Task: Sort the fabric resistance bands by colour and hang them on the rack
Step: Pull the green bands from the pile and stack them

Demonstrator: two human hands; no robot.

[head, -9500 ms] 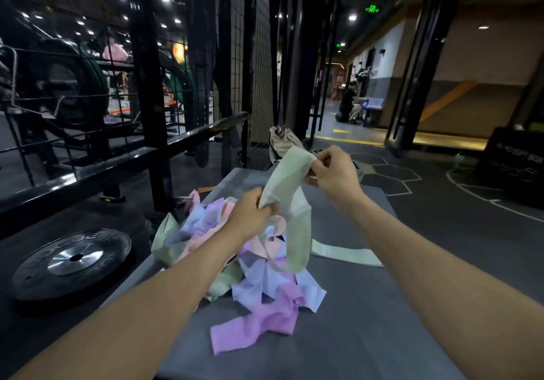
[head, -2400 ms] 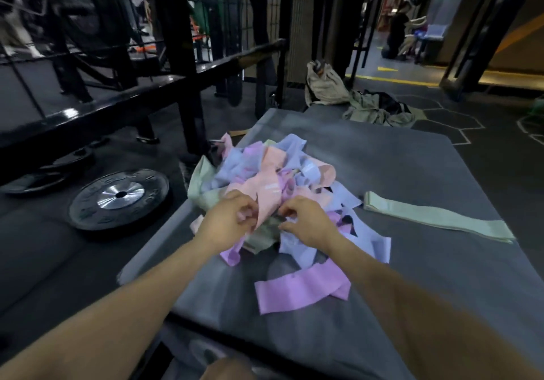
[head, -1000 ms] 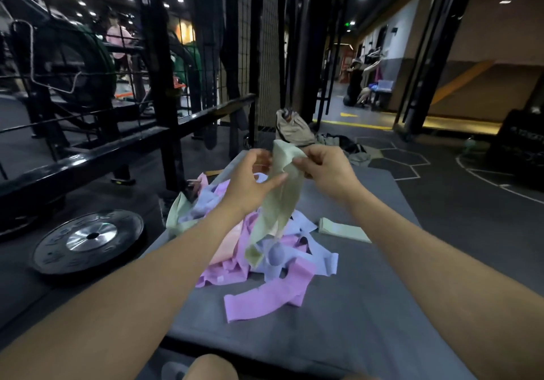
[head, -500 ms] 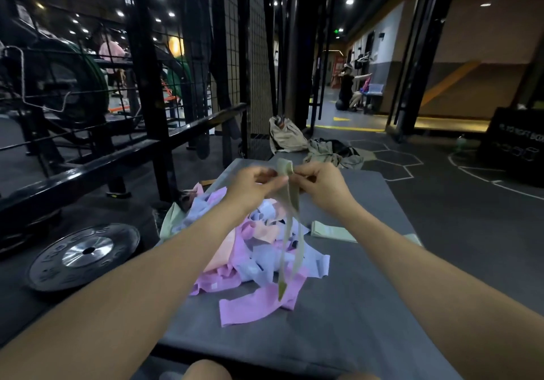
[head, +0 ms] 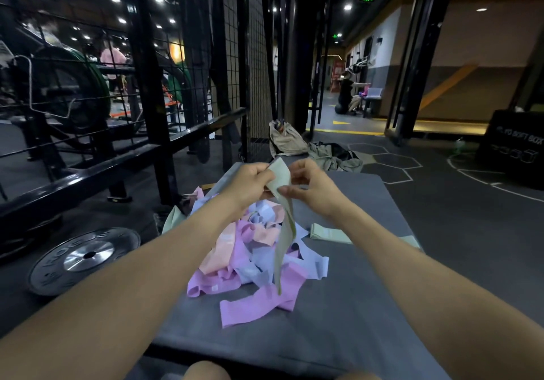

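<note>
1. Pinching the top of a pale green band [head: 284, 203], the left hand [head: 250, 185] and right hand [head: 312, 188] hold it up above the heap — fingers of both curled onto the fabric near its upper edge, the rest hanging limp down to the pile.
2. Beneath it lies the mixed pile of bands [head: 253, 250] — lilac, peach, pale blue and pink loops tangled on the grey tabletop [head: 368, 291]. A second green band [head: 329, 234] lies flat by itself just right of the pile, which I take to be the start of the green group.
3. Handling, as I judge it: the band looks light and wholly soft, with no stiffness of its own. It drapes and twists under its own weight, so one pinch point will let it spin or fold.
4. Where to hold: two pinches set apart along the top edge should keep the loop open and flat. The weave looks grippy rather than slippery, so a light pinch ought to do; nothing here seems fragile.
5. Risk: the hanging tail reaches the pile and might snag or drag a neighbour along — lifting it clear first would help.
6. No band appears hung on the black frame [head: 153, 85] at left, so the sorting seems at an early stage.
</note>
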